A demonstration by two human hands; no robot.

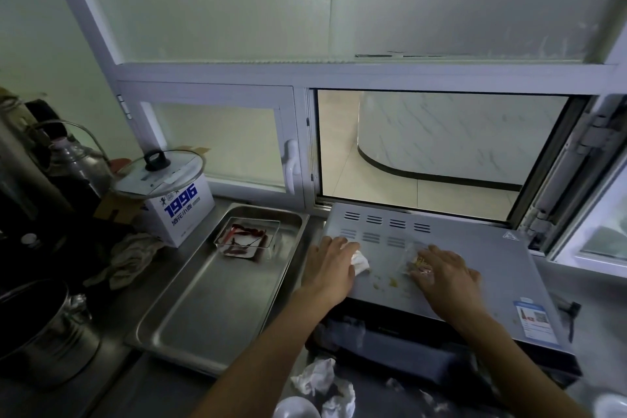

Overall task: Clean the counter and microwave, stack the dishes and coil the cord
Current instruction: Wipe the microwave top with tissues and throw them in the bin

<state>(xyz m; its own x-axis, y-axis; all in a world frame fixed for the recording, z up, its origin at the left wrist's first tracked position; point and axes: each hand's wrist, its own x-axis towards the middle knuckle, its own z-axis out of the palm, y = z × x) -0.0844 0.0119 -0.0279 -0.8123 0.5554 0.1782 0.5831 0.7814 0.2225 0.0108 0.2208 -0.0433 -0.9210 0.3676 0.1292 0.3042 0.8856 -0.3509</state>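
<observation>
A grey microwave (475,248) stands under the open window, and both my hands lie on its top. My left hand (330,265) presses a crumpled white tissue (360,261) against the left part of the top. My right hand (444,273) rests on a clear plastic wrapper (415,256) with an orange and red print. Yellowish crumbs (390,281) lie on the top between the two hands. Crumpled white tissues (322,383) lie on the counter in front of the microwave, next to a white dish (295,409) at the bottom edge.
A steel tray (203,309) left of the microwave holds a clear container (247,237) with red smears. Further left are a rag (130,260), a white box (179,214) topped by a glass lid (159,173), a steel pot (37,332) and a kettle (76,156).
</observation>
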